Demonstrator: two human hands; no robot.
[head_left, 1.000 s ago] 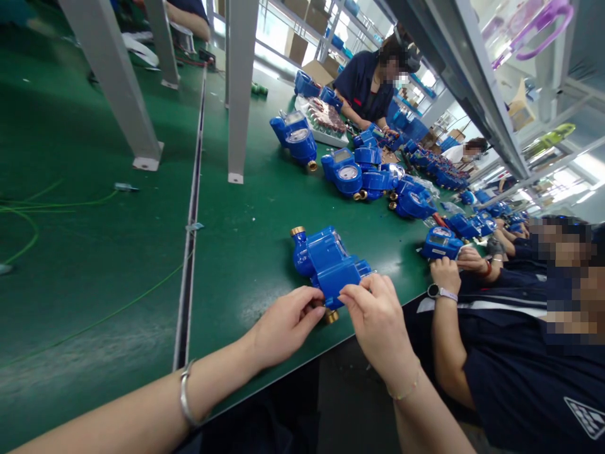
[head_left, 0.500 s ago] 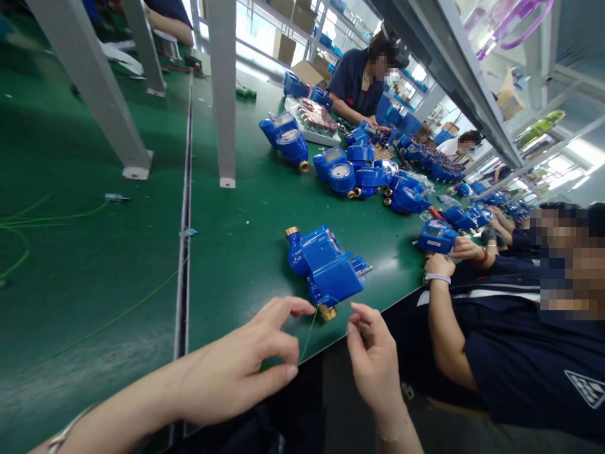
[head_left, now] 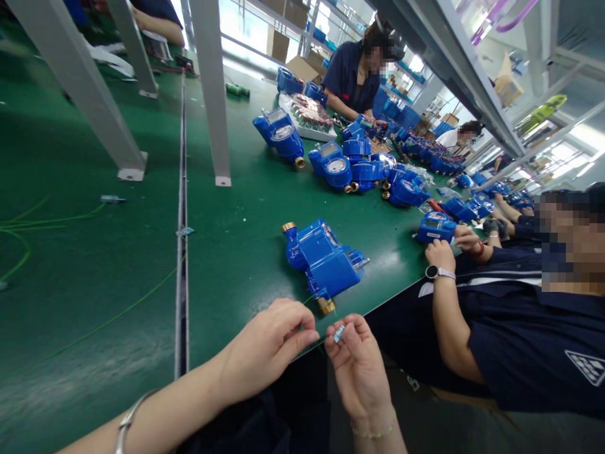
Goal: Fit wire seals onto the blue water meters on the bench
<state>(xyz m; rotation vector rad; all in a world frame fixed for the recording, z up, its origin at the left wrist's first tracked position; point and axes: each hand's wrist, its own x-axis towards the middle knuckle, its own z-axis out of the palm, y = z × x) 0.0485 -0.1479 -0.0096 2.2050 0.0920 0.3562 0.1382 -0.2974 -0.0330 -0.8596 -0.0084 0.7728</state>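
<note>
A blue water meter (head_left: 323, 258) with brass ends lies on the green table (head_left: 236, 252) near its front edge. My left hand (head_left: 269, 343) is just in front of it, fingers pinched on a thin green wire (head_left: 309, 298) that runs to the meter's near brass end. My right hand (head_left: 357, 366) is beside the left one, off the table edge, fingers curled around a small pale blue tag (head_left: 339, 332). Neither hand touches the meter's body.
Several more blue meters (head_left: 331, 165) lie farther back on the table, with a white tray (head_left: 309, 120) of parts. A co-worker's arm (head_left: 442, 277) with a watch rests at the right beside another meter (head_left: 435, 227). Grey posts (head_left: 212, 94) stand on the table; green wires lie at left.
Both hands left the meter's body and drew back toward me. The left hand closed onto the green wire, and the right hand now shows a small tag in its fingers.
</note>
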